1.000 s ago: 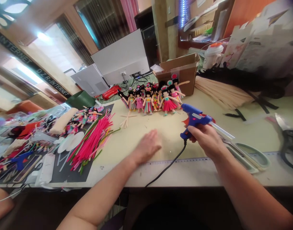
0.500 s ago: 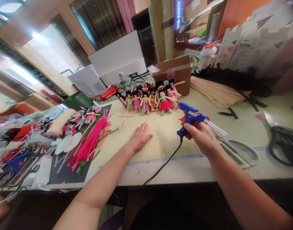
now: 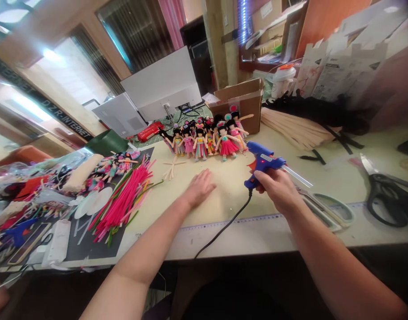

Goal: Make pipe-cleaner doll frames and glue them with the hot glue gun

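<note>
My right hand (image 3: pixel 277 186) is closed round the handle of a blue glue gun (image 3: pixel 264 161), held above the table. A clear glue stick (image 3: pixel 297 175) pokes out of its back end, and a black cord (image 3: pixel 228 221) runs from the handle down to the table's front edge. Palm down, my left hand (image 3: pixel 201 188) lies on the pale tabletop with nothing in it, its fingers stretched out. Several small dolls (image 3: pixel 200 141) with black hair and bright skirts stand beyond both hands. A beige pipe-cleaner figure (image 3: pixel 173 168) lies left of my left hand.
Pink and green pipe cleaners (image 3: pixel 122 200) are piled at left, near a white power strip (image 3: pixel 58 242) and a second glue gun (image 3: pixel 21 231). Green-handled scissors (image 3: pixel 333 209) and black scissors (image 3: pixel 384 195) lie at right. Behind the dolls stand a cardboard box (image 3: pixel 239 104) and a monitor (image 3: pixel 163 82).
My left hand has slid slightly right on the tabletop. The glue gun stays in my right hand in nearly the same place, and the camera view has shifted a little.
</note>
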`<state>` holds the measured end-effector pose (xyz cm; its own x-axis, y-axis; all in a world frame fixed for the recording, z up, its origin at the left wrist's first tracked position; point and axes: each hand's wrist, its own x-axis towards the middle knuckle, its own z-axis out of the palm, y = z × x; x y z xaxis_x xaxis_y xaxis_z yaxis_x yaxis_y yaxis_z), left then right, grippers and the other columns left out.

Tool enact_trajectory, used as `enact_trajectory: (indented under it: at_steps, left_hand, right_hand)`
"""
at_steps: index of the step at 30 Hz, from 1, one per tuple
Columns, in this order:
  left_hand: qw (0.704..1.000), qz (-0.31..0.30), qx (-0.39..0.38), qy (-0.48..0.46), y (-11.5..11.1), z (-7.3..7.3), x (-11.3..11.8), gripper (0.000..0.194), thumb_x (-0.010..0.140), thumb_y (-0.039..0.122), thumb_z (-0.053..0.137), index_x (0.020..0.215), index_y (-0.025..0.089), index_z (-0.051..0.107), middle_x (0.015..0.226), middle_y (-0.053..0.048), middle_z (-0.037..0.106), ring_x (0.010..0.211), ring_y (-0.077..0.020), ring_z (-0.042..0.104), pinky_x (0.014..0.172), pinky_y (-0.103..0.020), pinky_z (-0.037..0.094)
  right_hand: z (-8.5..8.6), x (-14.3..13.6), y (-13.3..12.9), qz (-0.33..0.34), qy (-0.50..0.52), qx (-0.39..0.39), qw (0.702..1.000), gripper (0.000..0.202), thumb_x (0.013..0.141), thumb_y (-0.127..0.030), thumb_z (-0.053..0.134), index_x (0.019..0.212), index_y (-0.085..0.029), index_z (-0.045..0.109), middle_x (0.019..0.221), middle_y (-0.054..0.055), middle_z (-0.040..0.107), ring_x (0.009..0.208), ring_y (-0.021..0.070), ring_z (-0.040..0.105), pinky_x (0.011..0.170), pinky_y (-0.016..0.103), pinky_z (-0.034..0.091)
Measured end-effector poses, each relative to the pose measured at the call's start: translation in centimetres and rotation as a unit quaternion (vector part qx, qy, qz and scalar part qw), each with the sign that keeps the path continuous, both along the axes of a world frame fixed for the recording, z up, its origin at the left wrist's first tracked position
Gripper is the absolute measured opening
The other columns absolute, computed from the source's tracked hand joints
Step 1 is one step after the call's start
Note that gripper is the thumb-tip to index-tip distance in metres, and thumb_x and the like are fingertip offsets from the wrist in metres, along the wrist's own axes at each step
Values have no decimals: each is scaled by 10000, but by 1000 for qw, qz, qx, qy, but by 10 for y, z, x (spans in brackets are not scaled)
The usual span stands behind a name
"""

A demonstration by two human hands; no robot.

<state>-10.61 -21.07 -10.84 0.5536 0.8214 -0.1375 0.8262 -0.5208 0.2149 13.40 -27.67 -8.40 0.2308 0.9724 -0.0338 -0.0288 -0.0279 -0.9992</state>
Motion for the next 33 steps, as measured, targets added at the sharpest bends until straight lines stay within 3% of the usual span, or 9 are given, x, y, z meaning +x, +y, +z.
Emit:
enact_trajectory:
  at_steps: [3,7,11,15,17,20,23,25,33]
  left_hand:
    - [997,-77,6,9,-18,-6,19,710,934,556,220,1480,104,192,1572,-153,96,1455,-265,42,1165,-507,81]
    - [978,-202,-45,-14,-62,10,17,619,950,476,267,1493,191,180,1573,-86,161,1453,-214,104,1173,-440,147]
    - [998,-68,2,-4,-79,22,-39,631,954,499,248,1494,182,180,1570,-88,160,1446,-213,141,1183,-408,151]
    - [996,13,37,77,-93,6,-77,655,952,514,221,1495,154,164,1567,-120,142,1449,-243,105,1174,-451,147]
    - [996,2,18,91,-100,-4,-68,723,935,554,236,1496,113,123,1570,-147,93,1451,-272,53,1164,-498,128]
    - [997,-32,9,76,-98,-9,-25,742,930,569,225,1498,109,98,1575,-140,64,1455,-266,23,1158,-521,101]
    - [997,-69,2,44,-84,-1,15,719,931,563,234,1501,143,109,1579,-115,81,1458,-242,31,1159,-526,82]
    - [997,-73,-17,22,-77,7,20,692,939,550,208,1502,160,109,1581,-96,94,1459,-216,46,1166,-500,102]
    - [996,-7,-7,88,-100,4,-79,698,945,540,200,1504,136,95,1578,-125,78,1458,-226,44,1169,-465,107]
  right_hand:
    - [2,0,0,-3,4,4,1000,193,778,-325,581,799,-135,611,582,17,586,479,111,504,466,249,407]
    - [0,0,0,-3,13,8,1000,187,778,-325,586,794,-141,618,593,20,590,481,110,499,465,251,402]
    - [-1,1,-1,0,23,9,1000,195,783,-327,586,858,-153,635,668,39,623,503,117,506,466,258,409]
    - [1,0,-1,-3,21,9,1000,178,785,-326,588,829,-160,634,694,49,632,515,121,512,476,263,419]
    - [2,-1,0,-2,21,12,1000,183,784,-322,588,836,-153,637,705,54,637,517,120,514,476,262,419]
    - [1,-2,0,-5,19,16,1000,219,779,-326,590,879,-137,640,708,53,636,511,115,510,471,260,415]
    - [0,-2,1,-13,12,11,1000,228,773,-320,589,881,-124,633,666,40,615,500,113,506,464,255,409]
    - [-1,-1,1,-19,9,4,1000,218,770,-315,587,862,-122,628,657,38,609,499,114,508,462,254,409]
    - [-2,0,1,-8,16,19,1000,254,793,-337,585,916,-123,645,742,56,640,520,110,511,475,252,421]
